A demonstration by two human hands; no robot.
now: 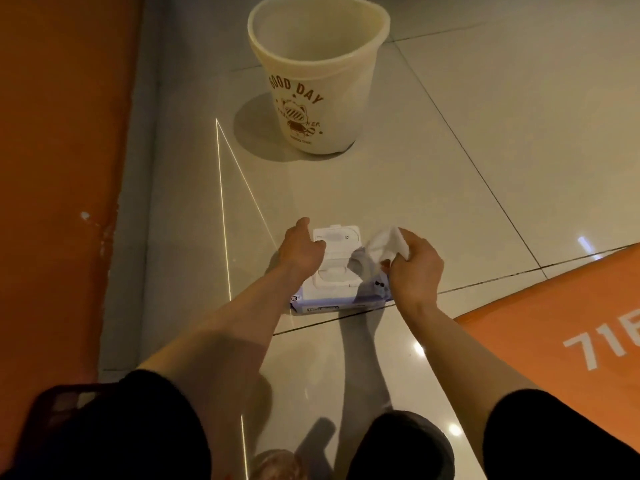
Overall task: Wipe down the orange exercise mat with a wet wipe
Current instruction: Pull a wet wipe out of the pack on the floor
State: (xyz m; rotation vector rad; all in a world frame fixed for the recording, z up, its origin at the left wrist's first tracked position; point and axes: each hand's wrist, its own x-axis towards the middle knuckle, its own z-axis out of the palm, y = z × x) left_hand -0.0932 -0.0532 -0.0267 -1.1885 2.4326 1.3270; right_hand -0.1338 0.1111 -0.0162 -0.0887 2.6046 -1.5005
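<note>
A pack of wet wipes (332, 296) lies on the tiled floor in front of me, its white flip lid (337, 239) standing open. My left hand (301, 249) holds the edge of that lid with curled fingers. My right hand (414, 266) pinches a white wet wipe (389, 245) just to the right of the pack. The orange exercise mat (554, 348), printed with white characters, lies at the lower right on the floor.
A cream plastic bin (318, 98) marked "GOOD DAY" stands on the floor beyond the pack. An orange wall (59, 168) runs along the left. My knees in dark clothing fill the bottom edge.
</note>
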